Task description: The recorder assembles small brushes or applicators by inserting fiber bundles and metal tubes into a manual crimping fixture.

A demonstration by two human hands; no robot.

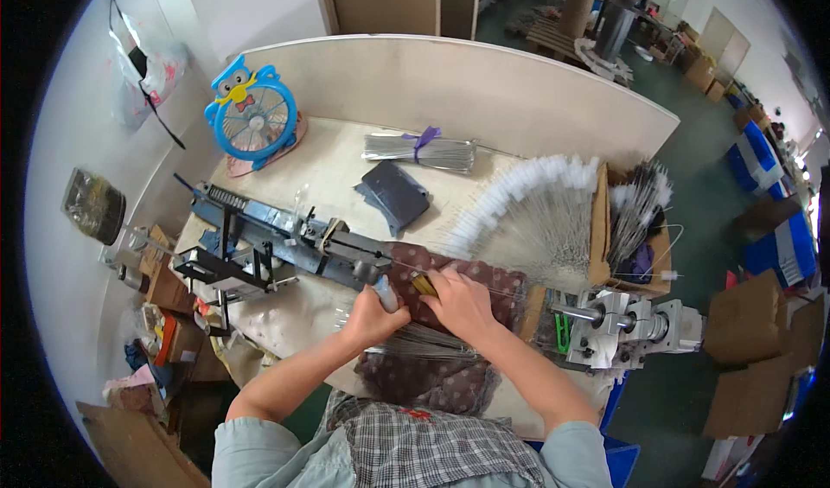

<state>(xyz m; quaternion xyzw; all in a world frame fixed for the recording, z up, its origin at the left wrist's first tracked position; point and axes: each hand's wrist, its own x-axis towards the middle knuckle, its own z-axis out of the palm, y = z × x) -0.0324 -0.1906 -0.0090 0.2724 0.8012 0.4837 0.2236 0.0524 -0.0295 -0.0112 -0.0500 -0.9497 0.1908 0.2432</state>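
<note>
My left hand [373, 318] is closed around a pale, translucent handle-like piece [386, 293], beside a dark rounded knob [367, 272] at the right end of a long metal bench fixture [303, 248]. Close by, my right hand [463, 301] grips a small brass-coloured block [424, 284], its fingertips pressed on the right side. A thin wire seems to run past the block toward the fixture; its exact path is too fine to follow. Below both hands a bundle of thin metal wires [424, 343] lies on a brown dotted cloth [419, 382].
White-tipped wires [510, 196] fan out beside a cardboard box [600, 229] of more wires. A motorised metal unit [627, 325] stands at the right edge. Farther back are a dark folded cloth [399, 196], a purple-tied wire bundle [419, 151] and a blue fan [256, 123].
</note>
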